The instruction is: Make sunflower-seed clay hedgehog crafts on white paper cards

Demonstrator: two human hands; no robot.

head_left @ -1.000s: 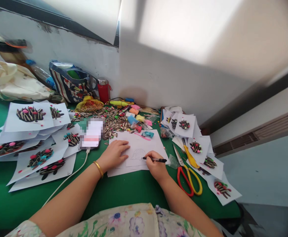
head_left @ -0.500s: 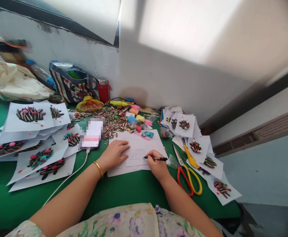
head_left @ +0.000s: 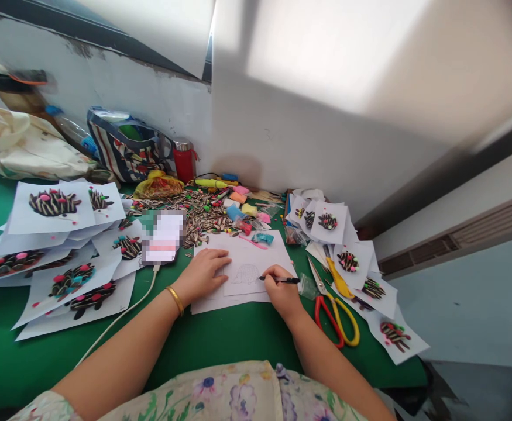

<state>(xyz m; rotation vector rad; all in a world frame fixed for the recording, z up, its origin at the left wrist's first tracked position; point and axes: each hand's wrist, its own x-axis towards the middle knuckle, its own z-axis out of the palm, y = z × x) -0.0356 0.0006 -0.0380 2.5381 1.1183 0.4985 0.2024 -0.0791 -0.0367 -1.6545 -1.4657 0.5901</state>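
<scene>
My right hand (head_left: 283, 292) is closed round a black pen (head_left: 287, 280), its tip near the right side of a line drawing (head_left: 246, 275). The drawing shows a rounded shape covered in small marks, on a small white paper (head_left: 238, 287). Flat on the papers' left side lies my left hand (head_left: 206, 273), fingers stretched out, a gold bangle on its wrist. Larger white sheets (head_left: 277, 250) lie underneath. A pink strip (head_left: 253, 242) and a teal packet (head_left: 263, 238) rest on their upper part.
Striped seeds (head_left: 198, 211) and coloured clay packets (head_left: 238, 204) are heaped behind the papers. Scissors (head_left: 332, 310) and a yellow-handled cutter (head_left: 338, 276) lie at right. Decorated cards (head_left: 54, 225) are piled left, more cards (head_left: 347, 261) right. A phone (head_left: 162, 237) trails a white cable.
My right hand with the pen has shifted slightly right, and the pen tip has moved a little right and up. The left hand stays in place.
</scene>
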